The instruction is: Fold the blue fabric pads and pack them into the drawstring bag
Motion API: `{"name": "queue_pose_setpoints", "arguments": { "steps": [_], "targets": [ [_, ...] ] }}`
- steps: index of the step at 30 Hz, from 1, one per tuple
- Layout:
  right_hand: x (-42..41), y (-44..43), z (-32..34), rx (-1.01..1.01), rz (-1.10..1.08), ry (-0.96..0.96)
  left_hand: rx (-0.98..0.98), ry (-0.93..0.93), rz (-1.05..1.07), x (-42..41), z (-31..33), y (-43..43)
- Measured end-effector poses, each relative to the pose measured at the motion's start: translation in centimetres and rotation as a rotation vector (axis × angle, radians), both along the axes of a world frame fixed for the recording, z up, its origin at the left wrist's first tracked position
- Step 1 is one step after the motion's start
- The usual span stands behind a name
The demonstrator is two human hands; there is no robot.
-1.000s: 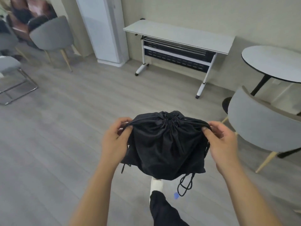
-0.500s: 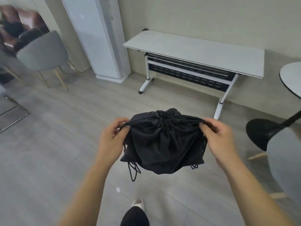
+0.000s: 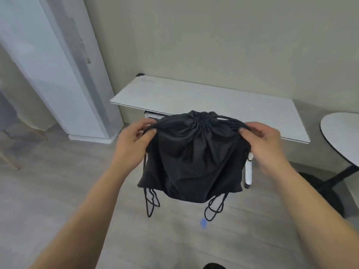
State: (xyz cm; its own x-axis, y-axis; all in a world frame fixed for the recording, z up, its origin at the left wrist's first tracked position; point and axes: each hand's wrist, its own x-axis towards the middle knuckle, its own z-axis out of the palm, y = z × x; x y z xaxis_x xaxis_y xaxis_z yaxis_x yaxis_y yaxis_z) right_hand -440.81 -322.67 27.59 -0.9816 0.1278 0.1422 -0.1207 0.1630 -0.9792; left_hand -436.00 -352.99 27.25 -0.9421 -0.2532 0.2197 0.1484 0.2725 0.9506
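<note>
A black drawstring bag [image 3: 192, 158] hangs in the air in front of me, bulging, its mouth cinched into a gathered knot at the top. My left hand [image 3: 132, 144] pinches the drawstring cord at the bag's left side. On the right side, my right hand [image 3: 264, 146] pinches the other cord. Loose cord loops dangle below both bottom corners. No blue fabric pad shows; whatever fills the bag is hidden.
A white rectangular table [image 3: 204, 101] stands against the wall just behind the bag. A round table [image 3: 342, 136] on a black pedestal is at the right. A white column unit [image 3: 58, 74] stands at the left. A small blue scrap [image 3: 203, 223] lies on the wooden floor.
The view has swung right and closer to the white table. Both hands keep their hold on the cords, and the bag stays cinched between them.
</note>
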Motion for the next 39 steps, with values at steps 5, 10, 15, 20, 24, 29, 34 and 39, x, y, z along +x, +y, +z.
{"name": "queue_pose_setpoints", "arguments": {
  "steps": [5,10,15,20,24,29,34,39],
  "targets": [
    [-13.4,-1.7,3.2,-0.020,-0.034,0.103,-0.048,0.059,-0.088,-16.2,3.3,-2.8],
    [-27.1,-2.5,7.2,-0.022,-0.059,0.210,-0.033,0.146,-0.105,-30.5,8.1,-3.3],
    [-40.1,-3.4,11.0,-0.018,-0.101,0.262,-0.015,0.130,-0.165,-44.2,12.3,-3.5],
    [-52.1,-4.8,10.3,0.013,-0.139,0.194,0.008,0.092,-0.187,-57.9,11.0,-4.3],
    [-60.2,-5.2,4.8,0.045,-0.186,0.063,-0.004,-0.042,-0.195,-67.9,4.7,-4.5],
    [-67.7,-5.8,-6.0,0.102,-0.273,-0.228,-0.017,-0.310,-0.271,-75.6,-5.6,-4.6],
    [-71.3,-6.1,-13.3,0.181,-0.375,-0.373,-0.062,-0.402,-0.330,-80.9,-11.6,-4.3],
    [-72.0,-6.3,-14.0,0.153,-0.437,-0.426,-0.196,-0.392,-0.362,-83.8,-13.3,-3.8]
  ]
}}
